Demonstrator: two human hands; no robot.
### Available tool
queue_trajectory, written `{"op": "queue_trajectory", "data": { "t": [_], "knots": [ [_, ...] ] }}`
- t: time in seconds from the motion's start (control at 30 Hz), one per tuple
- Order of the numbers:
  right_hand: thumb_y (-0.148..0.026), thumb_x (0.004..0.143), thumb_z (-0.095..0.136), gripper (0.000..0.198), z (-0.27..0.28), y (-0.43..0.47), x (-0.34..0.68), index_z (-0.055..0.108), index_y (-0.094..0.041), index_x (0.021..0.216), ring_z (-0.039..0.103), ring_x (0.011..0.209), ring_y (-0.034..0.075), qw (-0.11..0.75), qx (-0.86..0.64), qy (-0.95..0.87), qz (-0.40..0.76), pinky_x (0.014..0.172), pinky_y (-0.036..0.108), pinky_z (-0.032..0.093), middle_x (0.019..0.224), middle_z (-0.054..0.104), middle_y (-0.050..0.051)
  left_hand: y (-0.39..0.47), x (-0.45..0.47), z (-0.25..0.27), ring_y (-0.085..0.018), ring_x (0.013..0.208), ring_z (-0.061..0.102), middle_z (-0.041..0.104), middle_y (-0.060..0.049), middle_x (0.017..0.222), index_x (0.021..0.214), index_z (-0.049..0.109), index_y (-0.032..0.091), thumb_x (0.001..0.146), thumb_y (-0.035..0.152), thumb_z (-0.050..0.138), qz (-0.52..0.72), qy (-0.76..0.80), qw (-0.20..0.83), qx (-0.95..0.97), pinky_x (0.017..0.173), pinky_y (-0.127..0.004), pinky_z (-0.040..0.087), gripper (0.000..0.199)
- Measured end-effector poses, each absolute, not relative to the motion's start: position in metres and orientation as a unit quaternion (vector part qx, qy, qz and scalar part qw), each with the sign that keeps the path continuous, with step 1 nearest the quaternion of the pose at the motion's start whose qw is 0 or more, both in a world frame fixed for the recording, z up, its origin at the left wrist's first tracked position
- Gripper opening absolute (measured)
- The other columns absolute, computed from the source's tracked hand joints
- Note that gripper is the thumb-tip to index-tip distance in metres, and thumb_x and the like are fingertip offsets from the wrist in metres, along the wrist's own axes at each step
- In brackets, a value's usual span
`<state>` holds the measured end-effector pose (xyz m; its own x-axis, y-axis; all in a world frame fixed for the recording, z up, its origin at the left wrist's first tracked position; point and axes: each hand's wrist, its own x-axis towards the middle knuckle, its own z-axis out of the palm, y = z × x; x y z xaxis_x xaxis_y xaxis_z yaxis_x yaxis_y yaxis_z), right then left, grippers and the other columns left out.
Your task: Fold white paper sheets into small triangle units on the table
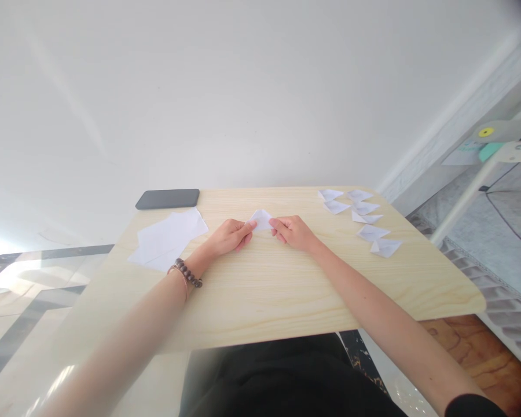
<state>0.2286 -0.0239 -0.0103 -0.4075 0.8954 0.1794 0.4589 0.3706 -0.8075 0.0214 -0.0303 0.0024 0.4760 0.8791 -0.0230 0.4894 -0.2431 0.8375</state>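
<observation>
Between my two hands, over the middle of the table, is a small piece of folded white paper with a peaked top edge. My left hand pinches its left corner between thumb and fingers. Its right corner is gripped the same way by my right hand. Fingertips behind the paper are hidden. To the left lie several loose white paper sheets, overlapping. At the right, several folded paper boats stand in two uneven columns.
A dark phone lies at the back left of the light wooden table. The table's far edge meets a white wall. On the right, beyond the table, stands a pale metal frame.
</observation>
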Motion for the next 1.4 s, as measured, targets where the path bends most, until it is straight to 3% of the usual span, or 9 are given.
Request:
{"op": "queue_trajectory", "data": {
  "t": [0.17, 0.4, 0.77, 0.93, 1.07, 1.27, 1.4],
  "knots": [
    [-0.047, 0.084, 0.035, 0.044, -0.008, -0.024, 0.230, 0.048, -0.016, 0.056, 0.041, 0.045, 0.007, 0.311, -0.414, -0.769, 0.375, 0.051, 0.020, 0.034, 0.048, 0.046, -0.003, -0.032, 0.022, 0.003, -0.008, 0.040, 0.035, 0.041, 0.003, 0.039, 0.048, 0.043, 0.016, 0.084, 0.055, 0.024, 0.241, 0.464, 0.405, 0.750, 0.047, -0.022, 0.031, 0.057],
    [-0.039, 0.085, 0.037, 0.039, -0.005, -0.027, 0.230, 0.041, -0.016, 0.053, 0.036, 0.045, 0.006, 0.296, -0.397, -0.804, 0.329, 0.049, 0.020, 0.030, 0.049, 0.042, -0.004, -0.037, 0.026, 0.008, -0.008, 0.049, 0.040, 0.052, 0.002, 0.056, 0.062, 0.054, 0.015, 0.085, 0.049, 0.029, 0.247, 0.426, 0.353, 0.795, 0.048, -0.021, 0.031, 0.048],
    [-0.034, 0.085, 0.036, 0.035, -0.001, -0.032, 0.226, 0.039, -0.017, 0.055, 0.031, 0.047, 0.007, 0.270, -0.405, -0.824, 0.289, 0.048, 0.022, 0.024, 0.050, 0.038, -0.004, -0.036, 0.026, 0.007, -0.006, 0.042, 0.029, 0.044, 0.003, 0.048, 0.058, 0.055, 0.014, 0.085, 0.046, 0.032, 0.238, 0.433, 0.327, 0.806, 0.043, -0.022, 0.023, 0.048],
    [-0.036, 0.083, 0.037, 0.035, -0.003, -0.032, 0.225, 0.035, -0.017, 0.054, 0.027, 0.048, 0.006, 0.253, -0.397, -0.833, 0.291, 0.047, 0.022, 0.022, 0.051, 0.030, -0.005, -0.035, 0.029, 0.005, -0.009, 0.056, 0.043, 0.056, 0.001, 0.066, 0.078, 0.060, 0.014, 0.082, 0.046, 0.038, 0.289, 0.428, 0.339, 0.787, 0.050, -0.020, 0.031, 0.039],
    [-0.037, 0.082, 0.039, 0.036, -0.006, -0.032, 0.222, 0.033, -0.017, 0.053, 0.026, 0.047, 0.006, 0.261, -0.396, -0.835, 0.280, 0.047, 0.022, 0.021, 0.051, 0.027, -0.005, -0.033, 0.030, 0.003, -0.011, 0.063, 0.048, 0.061, -0.001, 0.072, 0.080, 0.063, 0.014, 0.082, 0.045, 0.040, 0.292, 0.434, 0.321, 0.790, 0.057, -0.021, 0.035, 0.039],
    [-0.042, 0.081, 0.042, 0.032, -0.008, -0.030, 0.223, 0.042, -0.017, 0.060, 0.035, 0.046, 0.006, 0.318, -0.406, -0.771, 0.373, 0.045, 0.020, 0.026, 0.050, 0.038, -0.005, -0.026, 0.030, -0.005, -0.011, 0.061, 0.050, 0.061, -0.002, 0.075, 0.088, 0.060, 0.013, 0.081, 0.049, 0.040, 0.329, 0.467, 0.358, 0.739, 0.052, -0.020, 0.036, 0.041],
    [-0.041, 0.079, 0.045, 0.033, -0.010, -0.028, 0.225, 0.041, -0.017, 0.057, 0.037, 0.044, 0.006, 0.353, -0.419, -0.736, 0.398, 0.044, 0.020, 0.028, 0.048, 0.041, -0.005, -0.025, 0.030, -0.008, -0.011, 0.069, 0.053, 0.059, -0.005, 0.102, 0.108, 0.053, 0.018, 0.081, 0.045, 0.044, 0.371, 0.458, 0.320, 0.742, 0.058, -0.021, 0.041, 0.039]
  ]
}}
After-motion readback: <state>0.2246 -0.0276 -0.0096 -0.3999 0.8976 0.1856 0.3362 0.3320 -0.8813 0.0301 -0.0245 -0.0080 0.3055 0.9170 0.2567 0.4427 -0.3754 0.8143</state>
